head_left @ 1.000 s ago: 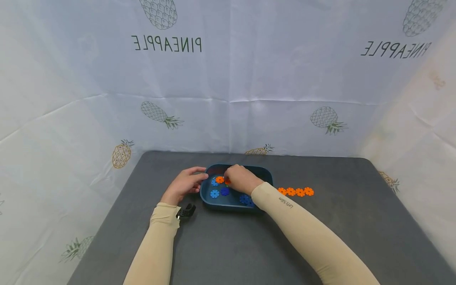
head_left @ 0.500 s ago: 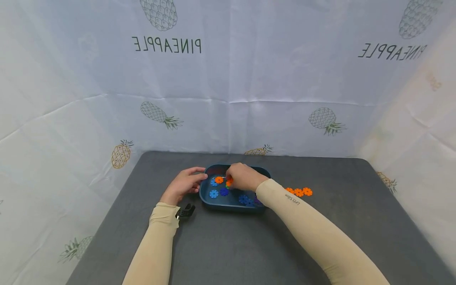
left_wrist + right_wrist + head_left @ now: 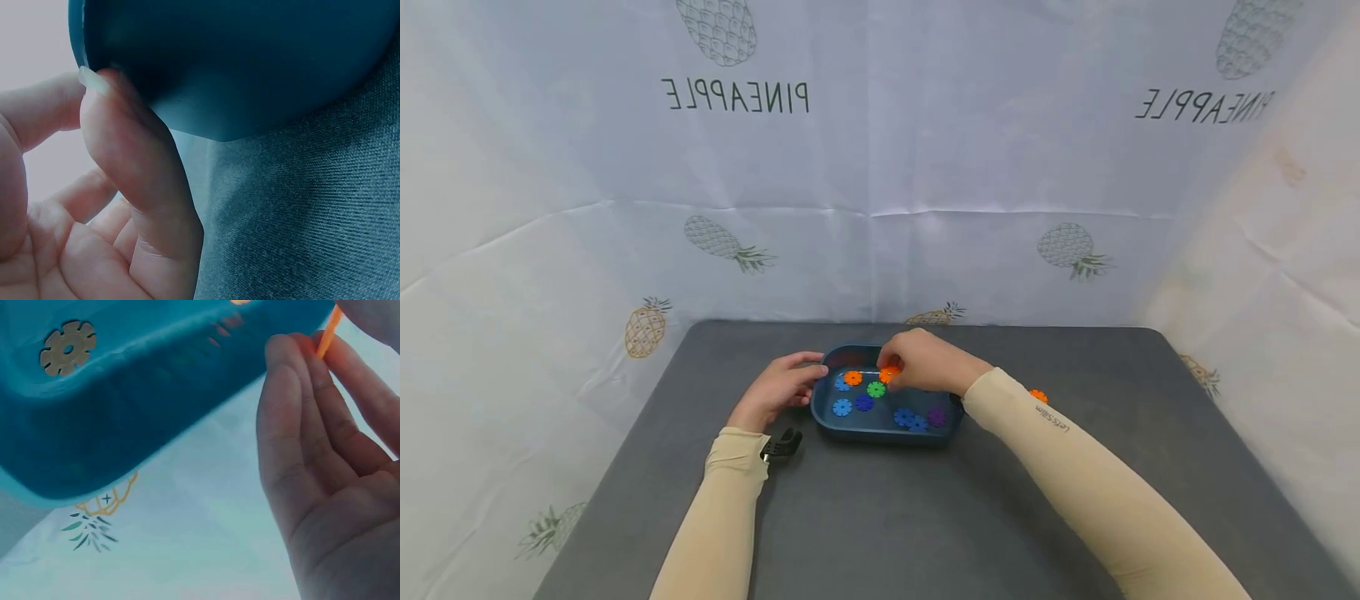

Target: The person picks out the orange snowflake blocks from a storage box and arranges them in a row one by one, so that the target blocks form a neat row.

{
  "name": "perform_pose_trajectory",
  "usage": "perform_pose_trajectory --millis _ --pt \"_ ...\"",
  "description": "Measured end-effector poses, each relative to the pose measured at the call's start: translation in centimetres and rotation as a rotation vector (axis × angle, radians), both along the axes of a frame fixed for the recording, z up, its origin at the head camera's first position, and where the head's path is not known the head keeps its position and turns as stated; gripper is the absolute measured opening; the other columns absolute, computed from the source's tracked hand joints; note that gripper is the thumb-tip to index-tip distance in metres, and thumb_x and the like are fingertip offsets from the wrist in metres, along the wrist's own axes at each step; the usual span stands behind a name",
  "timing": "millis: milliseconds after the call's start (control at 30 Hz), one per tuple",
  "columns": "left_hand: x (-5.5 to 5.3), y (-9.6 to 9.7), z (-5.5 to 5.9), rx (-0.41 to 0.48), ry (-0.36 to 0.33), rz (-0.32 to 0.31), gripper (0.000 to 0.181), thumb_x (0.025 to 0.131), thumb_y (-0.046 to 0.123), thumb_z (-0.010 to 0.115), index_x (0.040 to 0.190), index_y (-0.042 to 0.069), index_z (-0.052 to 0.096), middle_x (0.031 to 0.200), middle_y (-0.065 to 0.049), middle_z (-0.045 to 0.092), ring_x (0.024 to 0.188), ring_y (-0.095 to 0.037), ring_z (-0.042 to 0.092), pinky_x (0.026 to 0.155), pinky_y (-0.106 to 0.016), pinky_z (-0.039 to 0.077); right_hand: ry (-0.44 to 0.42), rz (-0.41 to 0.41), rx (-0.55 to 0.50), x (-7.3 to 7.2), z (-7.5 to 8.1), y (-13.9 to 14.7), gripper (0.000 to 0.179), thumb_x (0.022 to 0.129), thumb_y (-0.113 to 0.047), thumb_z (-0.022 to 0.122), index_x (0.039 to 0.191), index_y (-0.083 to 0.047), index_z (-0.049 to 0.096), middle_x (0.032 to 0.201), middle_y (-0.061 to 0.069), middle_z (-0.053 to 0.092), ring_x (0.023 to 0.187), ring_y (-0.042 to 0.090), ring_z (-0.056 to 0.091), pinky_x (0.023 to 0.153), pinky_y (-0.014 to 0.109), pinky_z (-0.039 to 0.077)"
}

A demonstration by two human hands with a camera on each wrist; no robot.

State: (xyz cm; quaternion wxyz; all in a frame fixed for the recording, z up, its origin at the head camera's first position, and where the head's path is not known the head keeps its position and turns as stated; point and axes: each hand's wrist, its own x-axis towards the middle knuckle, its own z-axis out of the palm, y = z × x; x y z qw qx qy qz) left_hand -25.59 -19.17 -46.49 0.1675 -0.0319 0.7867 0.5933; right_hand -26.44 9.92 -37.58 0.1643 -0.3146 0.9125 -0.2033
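My right hand (image 3: 931, 360) pinches an orange notched disc (image 3: 889, 374) over the back part of a dark blue tray (image 3: 880, 437). In the right wrist view this orange disc (image 3: 329, 334) shows edge-on between thumb and fingers. At the tray's left end, my left hand (image 3: 777, 390) holds the rim, thumb tip on it in the left wrist view. Inside the tray lie an orange disc (image 3: 852, 377), a green disc (image 3: 876, 389), a dark blue disc (image 3: 864, 402), a purple disc (image 3: 936, 416) and several lighter blue discs (image 3: 842, 407).
An orange disc (image 3: 1038, 396) on the grey table (image 3: 865, 517) peeks out behind the right sleeve (image 3: 1075, 450). A black band (image 3: 784, 443) is at the left wrist. Behind the table hangs a white curtain (image 3: 865, 267) with pineapple prints.
My right hand has moved up and to the right with the orange disc, uncovering the green and purple discs. Its sleeve now hides most of the orange row. The left hand stays at the rim.
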Motion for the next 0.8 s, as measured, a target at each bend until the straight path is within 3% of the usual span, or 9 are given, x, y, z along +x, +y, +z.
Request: perform_pose_trajectory --millis 200,433,800 --pt "0.0 -0.1 -0.1 0.002 -0.014 0.003 0.057 0.105 0.035 0.071 0.156 0.015 0.056 0.088 -0.001 0.062 0.068 -0.013 0.059 0.067 -0.025 0.057 -0.004 -0.089 -0.150 0.7 -0.3 3.1 0.036 0.099 -0.021 0.082 0.133 -0.012 0.075 0.124 0.000 0.073 0.101 0.015 0.066 0.092 0.034 0.061" --pt "-0.2 0.0 -0.1 -0.009 -0.011 -0.003 0.058 0.105 0.035 0.071 0.157 0.014 0.055 0.091 -0.003 0.064 0.068 -0.012 0.059 0.066 -0.025 0.057 -0.055 -0.286 -0.283 2.2 -1.2 7.6 0.041 0.097 -0.025 0.084 0.136 -0.019 0.075 0.125 -0.001 0.072 0.109 0.019 0.067 0.099 0.044 0.060" --pt "-0.1 0.3 0.1 -0.038 -0.001 -0.025 0.061 0.107 0.036 0.069 0.160 0.013 0.051 0.089 -0.002 0.060 0.070 -0.013 0.057 0.068 -0.026 0.056 -0.015 -0.486 -0.302 3.4 -5.2 15.9 0.042 0.099 -0.028 0.081 0.139 -0.015 0.073 0.135 0.008 0.071 0.113 0.027 0.067 0.099 0.050 0.059"
